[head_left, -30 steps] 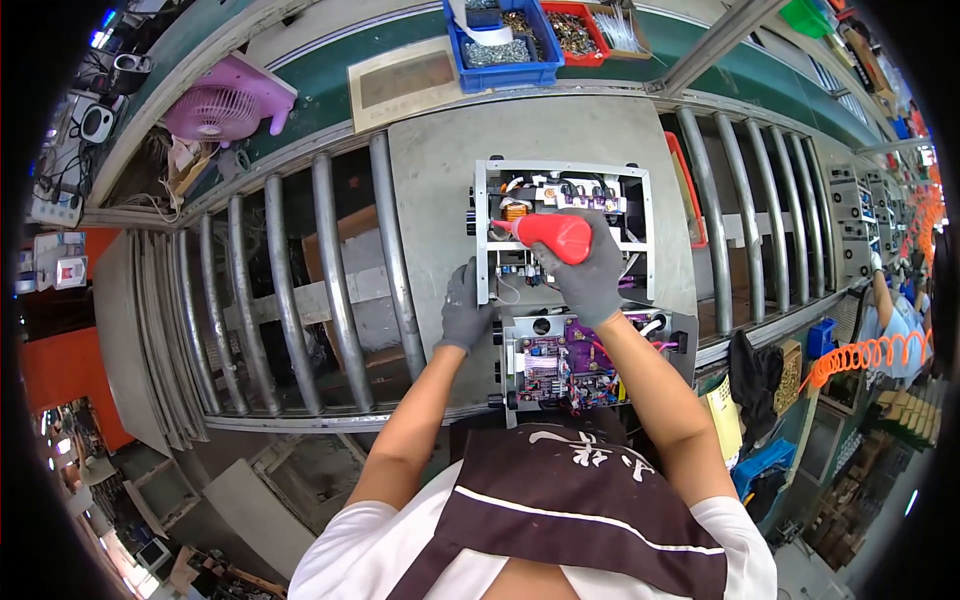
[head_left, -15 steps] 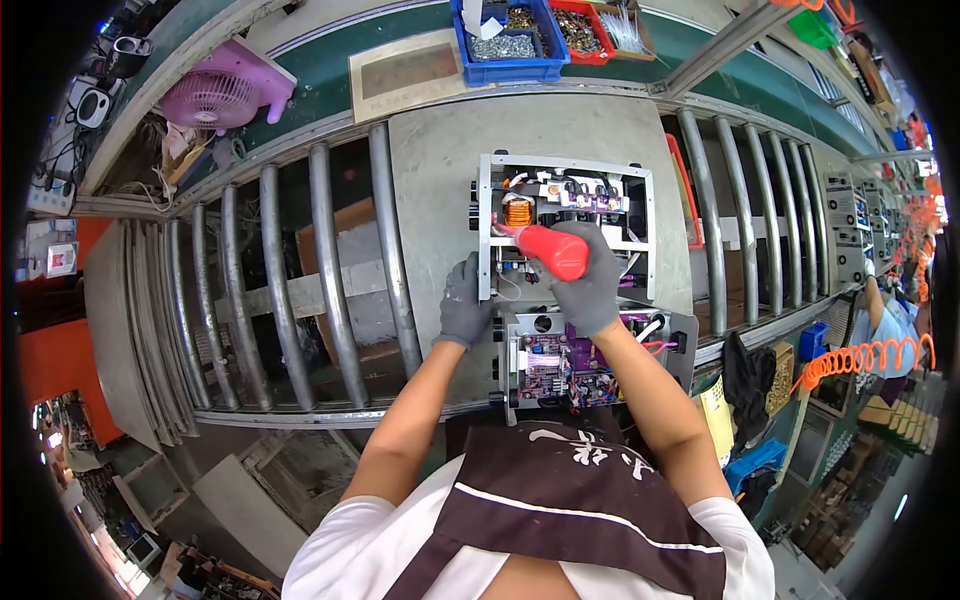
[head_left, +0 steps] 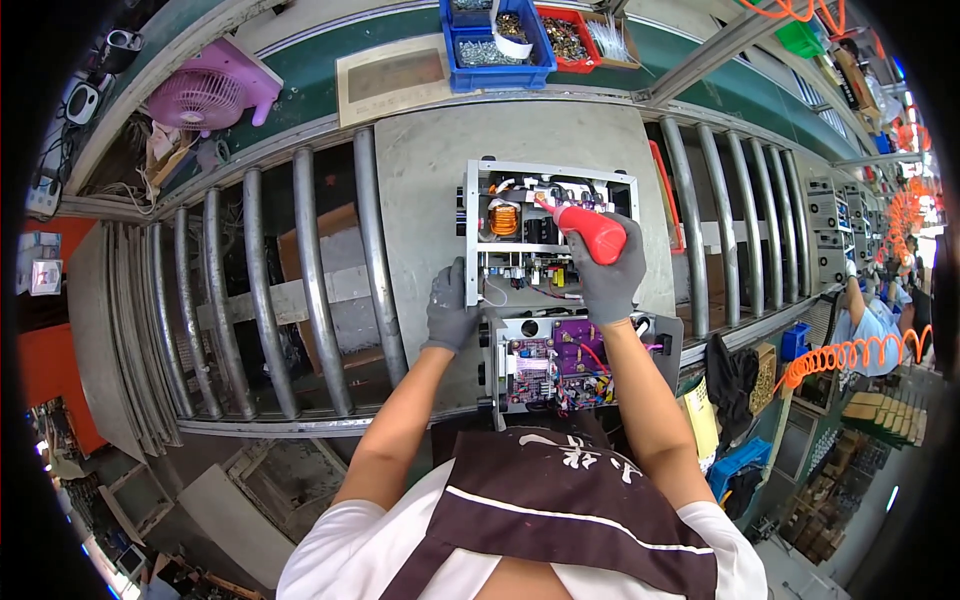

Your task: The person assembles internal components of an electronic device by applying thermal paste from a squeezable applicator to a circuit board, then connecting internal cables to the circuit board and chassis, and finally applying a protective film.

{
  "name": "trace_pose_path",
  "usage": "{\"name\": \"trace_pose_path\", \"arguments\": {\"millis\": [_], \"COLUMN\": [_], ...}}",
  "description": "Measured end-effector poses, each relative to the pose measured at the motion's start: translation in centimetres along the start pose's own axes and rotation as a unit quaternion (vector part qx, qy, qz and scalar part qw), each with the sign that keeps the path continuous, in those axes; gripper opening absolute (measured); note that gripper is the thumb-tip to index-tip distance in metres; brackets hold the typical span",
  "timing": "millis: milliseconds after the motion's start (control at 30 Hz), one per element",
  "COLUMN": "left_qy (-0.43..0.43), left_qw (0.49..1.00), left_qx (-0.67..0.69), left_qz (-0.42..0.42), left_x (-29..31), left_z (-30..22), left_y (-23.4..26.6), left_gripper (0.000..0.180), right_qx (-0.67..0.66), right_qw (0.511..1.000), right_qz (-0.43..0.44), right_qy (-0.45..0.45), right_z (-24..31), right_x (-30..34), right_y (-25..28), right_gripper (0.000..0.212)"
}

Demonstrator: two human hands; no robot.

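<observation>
My right hand (head_left: 612, 282), in a grey glove, is wrapped round a red squeeze bottle (head_left: 592, 232). The bottle is tilted over an open metal chassis (head_left: 473, 235), its narrow tip pointing to the far left among the parts inside. A copper coil (head_left: 504, 219) sits left of the tip; whether the tip touches anything cannot be made out. My left hand (head_left: 452, 308), gloved too, rests at the chassis's near left corner with fingers stretched along its side. Closer to me stands a second open unit (head_left: 532, 372) with purple circuit boards.
Both units stand on a grey board (head_left: 420, 190) across a roller conveyor (head_left: 318, 270). Beyond it are a blue bin (head_left: 497, 75) of small hardware, a red bin (head_left: 566, 40) and a flat frame (head_left: 392, 78). A pink fan (head_left: 212, 92) stands far left. An orange coiled hose (head_left: 850, 355) hangs at right.
My right hand has moved the red bottle right and farther away, so its tip has gone from beside the coil to the chassis's far part. My left hand stays at the corner.
</observation>
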State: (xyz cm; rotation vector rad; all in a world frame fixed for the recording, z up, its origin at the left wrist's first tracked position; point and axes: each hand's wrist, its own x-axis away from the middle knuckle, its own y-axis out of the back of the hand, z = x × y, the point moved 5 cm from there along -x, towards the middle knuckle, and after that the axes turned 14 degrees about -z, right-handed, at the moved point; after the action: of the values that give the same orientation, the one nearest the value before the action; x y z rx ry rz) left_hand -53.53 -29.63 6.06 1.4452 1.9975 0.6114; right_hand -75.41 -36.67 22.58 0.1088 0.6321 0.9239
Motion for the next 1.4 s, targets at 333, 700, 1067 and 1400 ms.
{"name": "trace_pose_path", "arguments": {"millis": [333,700,1067,1400], "left_qy": [-0.010,0.067,0.070,0.077], "left_qw": [1.000,0.996,0.996,0.995], "left_qx": [-0.012,-0.026,-0.040,-0.024], "left_qz": [-0.002,0.044,0.036,0.056], "left_x": [0.0,-1.4,-3.6,-4.2], "left_z": [0.0,-1.4,-3.0,-2.9], "left_y": [-0.3,1.1,2.3,2.3], "left_gripper": [0.081,0.049,0.030,0.028], "right_qx": [-0.015,-0.187,0.040,0.119], "right_qw": [0.997,0.967,0.994,0.957], "right_qz": [0.000,-0.085,0.073,0.205], "right_qy": [0.070,-0.150,0.074,0.166], "right_z": [1.2,-0.5,3.9,5.2], "right_x": [0.0,-6.3,-6.9,-8.0], "right_y": [1.2,11.3,5.8,1.4], "right_gripper": [0.046,0.038,0.046,0.043]}}
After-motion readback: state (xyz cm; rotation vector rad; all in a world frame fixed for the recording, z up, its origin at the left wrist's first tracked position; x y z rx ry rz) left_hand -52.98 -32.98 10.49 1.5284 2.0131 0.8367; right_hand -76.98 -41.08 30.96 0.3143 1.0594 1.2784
